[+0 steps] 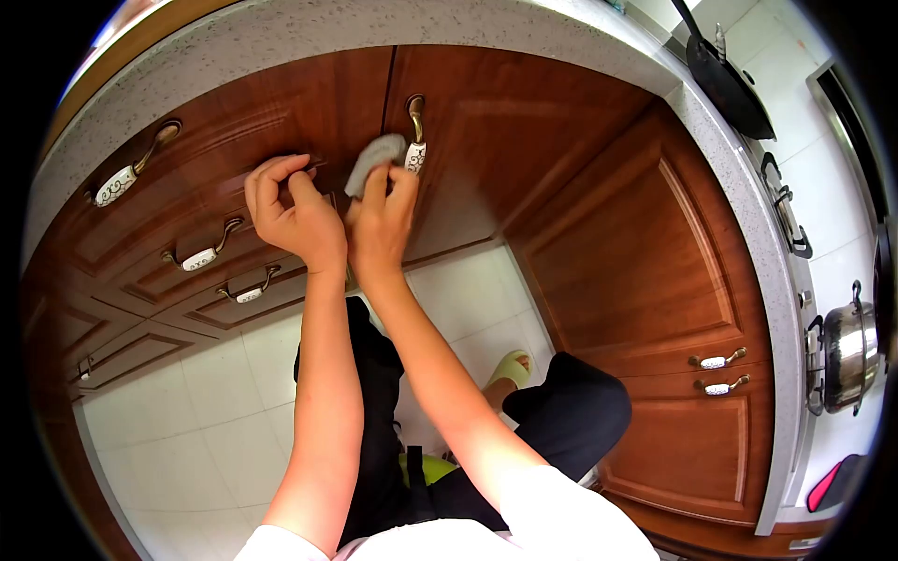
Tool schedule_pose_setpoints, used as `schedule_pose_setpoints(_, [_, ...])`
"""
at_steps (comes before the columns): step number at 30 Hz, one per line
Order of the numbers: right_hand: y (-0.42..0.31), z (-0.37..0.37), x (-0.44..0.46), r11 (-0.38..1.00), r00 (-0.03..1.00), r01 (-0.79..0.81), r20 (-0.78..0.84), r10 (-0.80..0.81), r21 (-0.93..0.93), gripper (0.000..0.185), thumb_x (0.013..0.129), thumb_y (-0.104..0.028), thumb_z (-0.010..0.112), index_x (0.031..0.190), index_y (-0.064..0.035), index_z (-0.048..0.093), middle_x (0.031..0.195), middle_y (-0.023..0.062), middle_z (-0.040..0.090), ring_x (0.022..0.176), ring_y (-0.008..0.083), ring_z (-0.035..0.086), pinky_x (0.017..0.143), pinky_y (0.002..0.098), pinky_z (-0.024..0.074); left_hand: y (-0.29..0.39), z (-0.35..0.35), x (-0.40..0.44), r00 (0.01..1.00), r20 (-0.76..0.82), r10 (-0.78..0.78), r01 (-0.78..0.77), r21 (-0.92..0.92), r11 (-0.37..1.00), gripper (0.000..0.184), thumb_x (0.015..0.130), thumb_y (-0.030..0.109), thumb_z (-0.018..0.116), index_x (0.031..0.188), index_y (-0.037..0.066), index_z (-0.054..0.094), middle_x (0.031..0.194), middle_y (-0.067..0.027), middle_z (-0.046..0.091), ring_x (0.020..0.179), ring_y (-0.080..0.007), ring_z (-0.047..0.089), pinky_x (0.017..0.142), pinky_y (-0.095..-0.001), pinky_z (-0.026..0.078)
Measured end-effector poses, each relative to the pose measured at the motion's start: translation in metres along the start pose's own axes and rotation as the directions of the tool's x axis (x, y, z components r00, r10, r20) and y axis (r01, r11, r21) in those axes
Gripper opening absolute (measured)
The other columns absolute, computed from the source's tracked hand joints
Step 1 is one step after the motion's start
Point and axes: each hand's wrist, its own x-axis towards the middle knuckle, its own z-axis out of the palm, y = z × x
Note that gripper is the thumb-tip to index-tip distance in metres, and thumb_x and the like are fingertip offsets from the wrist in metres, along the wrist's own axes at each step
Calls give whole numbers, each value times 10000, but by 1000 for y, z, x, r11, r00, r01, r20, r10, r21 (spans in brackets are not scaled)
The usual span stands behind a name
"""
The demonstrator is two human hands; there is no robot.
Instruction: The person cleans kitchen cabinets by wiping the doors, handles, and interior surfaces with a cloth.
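Observation:
My right hand [382,220] is closed on a small grey cloth [376,161], its fingers pinching the lower part. The cloth is against the brown cabinet front, just left of a white patterned door handle [415,155] with a brass-coloured mount. My left hand [295,215] is close beside it on the left, wrists nearly touching. Its fingers are curled in front of the wooden drawer front [281,122]; whatever they may hold is hidden. A dark strip shows by its fingertips.
Further handles stick out at left, including a drawer handle [199,259]. A speckled countertop [281,65] edges the cabinets above. At right are a black pan [725,89], a steel pot [849,357] and a stove grate [786,206]. My knee [580,402] is bent near the right-hand cabinet.

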Motion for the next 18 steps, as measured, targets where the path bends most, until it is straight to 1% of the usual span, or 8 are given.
schedule_pose_setpoints(4, [35,7,-40,998,998,68,-10,-68,-10,541,715,155,612,1246,59,573,1084,187,529,982,399,572,831,450,500,-3,-2,-3,989,145,20,-19,-4,1000,191,841,-127,530,814,-16,682,967,-78,620,860,-146,618,681,-260,591])
schedule_pose_setpoints(7, [63,-5,-69,980,984,-163,89,154,112,455,695,141,628,1142,58,614,1005,170,559,924,363,589,796,416,503,-1,-2,-6,981,192,25,-22,-18,1000,203,798,-128,522,792,-9,686,929,-71,623,776,-133,610,649,-239,530])
schedule_pose_setpoints(8, [70,-9,-71,963,970,-238,74,230,123,408,724,126,634,1124,44,610,987,159,573,913,352,595,798,410,498,0,0,-7,979,202,28,-24,-21,999,203,797,-130,523,788,-8,685,926,-69,623,768,-129,608,646,-235,522])
schedule_pose_setpoints(11, [48,-22,-42,928,943,-241,-156,293,283,400,757,100,635,1143,4,600,1079,153,570,976,372,583,838,433,494,0,0,-9,971,238,15,-16,1,1000,200,806,-135,527,789,-12,684,928,-70,626,789,-127,608,655,-237,531])
schedule_pose_setpoints(12, [40,-22,-29,941,945,-171,-223,241,293,346,770,67,653,1101,-17,595,1098,145,567,1033,360,556,890,436,466,0,-1,-9,965,264,-3,-4,25,1000,198,819,-136,529,798,-17,686,937,-74,628,826,-132,612,669,-245,556])
schedule_pose_setpoints(13, [36,-20,-20,956,963,-121,-200,178,267,366,743,67,660,1090,-32,598,1149,138,534,1101,372,504,936,461,429,0,-1,-10,956,292,-19,5,47,999,195,832,-137,531,806,-22,687,945,-77,629,863,-138,616,683,-254,581])
schedule_pose_setpoints(15, [38,-4,-13,968,972,-49,-213,103,245,360,707,100,640,1036,-37,596,1150,145,512,1095,350,502,940,426,433,-1,0,-14,950,312,-23,12,38,999,194,831,-137,533,805,-23,688,945,-78,633,863,-138,618,682,-253,581])
schedule_pose_setpoints(18, [69,16,-48,995,994,-50,-89,58,85,438,636,101,644,1021,-106,622,1202,125,466,1113,400,455,936,499,417,-3,1,-14,939,343,9,-30,56,998,193,832,-137,535,802,-23,687,944,-80,637,861,-139,619,680,-252,580])
